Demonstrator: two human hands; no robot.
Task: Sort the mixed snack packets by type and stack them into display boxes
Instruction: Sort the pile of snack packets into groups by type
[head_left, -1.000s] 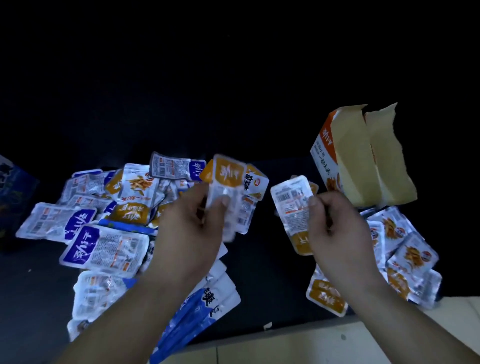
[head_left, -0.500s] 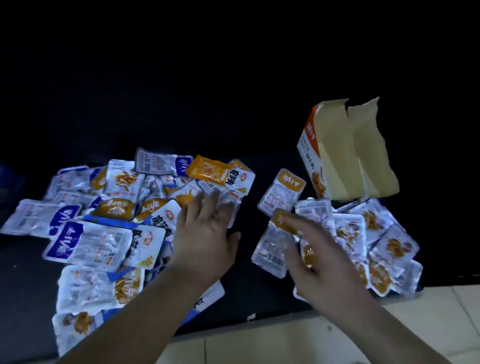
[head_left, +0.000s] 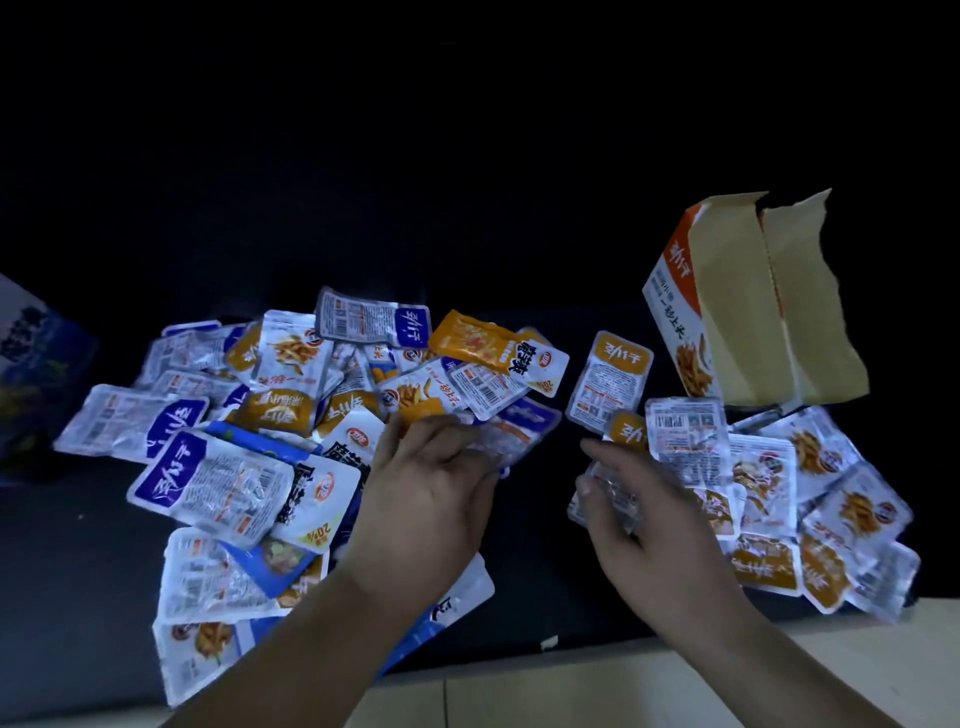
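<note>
While sorting is underway | left hand (head_left: 431, 499) is lying flat-fingered on worktop's left mixed pile (head_left: 283, 410) | right hand (head_left: 660, 525) is hovering over orange packets (head_left: 769, 470), grip unclear | next: pinching one packet.

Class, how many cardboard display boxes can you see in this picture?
1. The orange-and-white box stands far right, flaps open, behind the right-hand packets. A blue shape at the left edge is too dim to identify.

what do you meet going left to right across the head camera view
blue printed object at the left edge → mixed packet pile → left hand → right hand → open orange display box
</note>
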